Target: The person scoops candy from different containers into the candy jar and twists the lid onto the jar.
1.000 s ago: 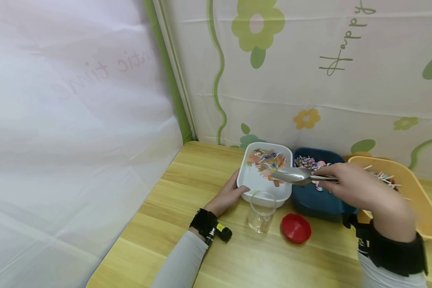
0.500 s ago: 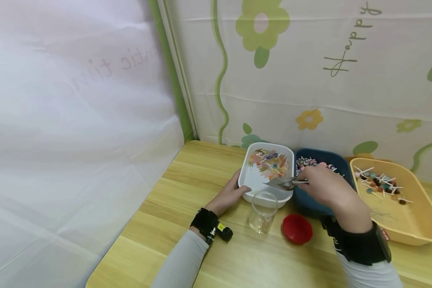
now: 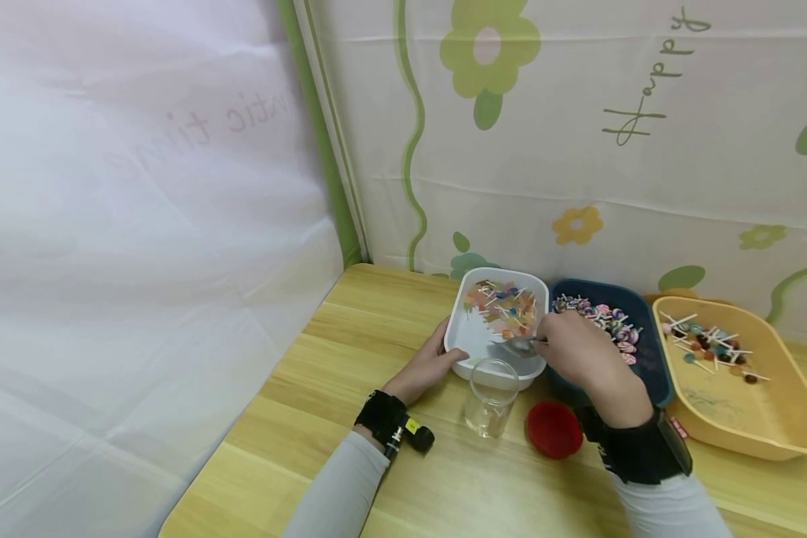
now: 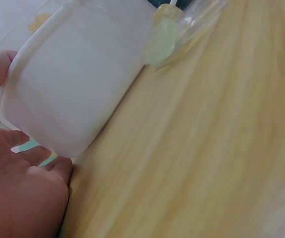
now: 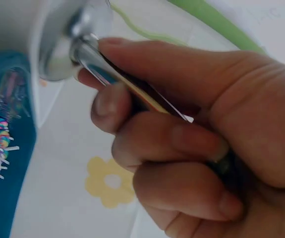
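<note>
My left hand (image 3: 427, 368) grips the near left side of a white plastic bin (image 3: 467, 345), thumb over the rim and fingers against the wall. Inside lie several small candy-like pieces on white sticks (image 3: 507, 302), mostly orange and pink, heaped toward the back. My right hand (image 3: 581, 355) holds a metal scoop (image 3: 519, 345) by its handle (image 5: 125, 84), fingers curled round it in the right wrist view. The scoop's head is low in the front right part of the bin. Before the bin stands a clear jar (image 3: 487, 415), a pale green and yellow shape (image 4: 161, 42) showing at it in the left wrist view.
A red lid (image 3: 554, 430) lies right of the jar. Beside the white bin stands a dark blue bin (image 3: 652, 362) with swirled lollipop-shaped pieces (image 3: 620, 329). Farther right is a yellow bin (image 3: 780, 407) with round pieces on sticks (image 3: 713, 347). A printed curtain (image 3: 578, 164) hangs behind the table.
My right hand has moved left and lowered the scoop from above the bins into the white bin's front part. The left hand keeps its grip on the bin.
</note>
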The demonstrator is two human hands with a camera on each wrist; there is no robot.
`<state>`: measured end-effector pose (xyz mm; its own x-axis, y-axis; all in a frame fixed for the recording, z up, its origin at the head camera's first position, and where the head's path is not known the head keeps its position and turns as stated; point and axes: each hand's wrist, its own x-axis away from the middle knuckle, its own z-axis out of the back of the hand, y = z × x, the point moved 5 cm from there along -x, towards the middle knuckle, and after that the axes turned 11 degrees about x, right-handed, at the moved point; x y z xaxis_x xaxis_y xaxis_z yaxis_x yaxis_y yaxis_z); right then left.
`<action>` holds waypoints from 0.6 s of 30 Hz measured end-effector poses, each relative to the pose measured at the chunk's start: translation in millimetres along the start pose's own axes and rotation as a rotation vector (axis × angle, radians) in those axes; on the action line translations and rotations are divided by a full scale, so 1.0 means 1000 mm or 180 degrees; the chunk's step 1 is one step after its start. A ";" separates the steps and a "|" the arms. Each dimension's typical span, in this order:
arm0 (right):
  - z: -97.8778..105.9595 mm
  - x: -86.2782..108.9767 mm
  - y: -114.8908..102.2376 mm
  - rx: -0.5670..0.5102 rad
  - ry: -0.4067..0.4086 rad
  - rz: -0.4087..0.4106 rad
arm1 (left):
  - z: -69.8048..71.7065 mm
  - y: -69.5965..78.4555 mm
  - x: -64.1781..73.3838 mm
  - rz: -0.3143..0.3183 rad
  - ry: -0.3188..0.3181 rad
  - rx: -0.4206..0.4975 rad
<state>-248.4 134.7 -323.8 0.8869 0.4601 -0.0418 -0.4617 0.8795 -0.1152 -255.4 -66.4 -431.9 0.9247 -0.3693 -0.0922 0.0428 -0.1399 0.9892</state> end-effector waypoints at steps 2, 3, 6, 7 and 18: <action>-0.003 -0.002 0.003 -0.0030 0.0047 -0.0098 | 0.000 0.000 -0.001 -0.0007 -0.0013 0.0005; -0.004 -0.004 0.005 -0.0042 0.0070 -0.0134 | 0.000 0.000 -0.001 -0.0008 -0.0027 0.0006; -0.008 -0.008 0.010 -0.0021 0.0168 -0.0174 | 0.000 -0.001 -0.001 -0.0005 -0.0032 -0.0004; -0.010 -0.009 0.011 -0.0005 0.0198 -0.0179 | 0.000 -0.001 -0.001 -0.0006 -0.0034 -0.0006; -0.027 -0.021 0.019 0.0037 0.0421 -0.0245 | -0.003 0.003 0.001 -0.0056 0.0022 -0.0046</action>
<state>-275.0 138.4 -351.7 0.9136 0.3720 -0.1639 -0.3919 0.9132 -0.1116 -253.1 -64.9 -429.2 0.9263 -0.3606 -0.1090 0.0645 -0.1331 0.9890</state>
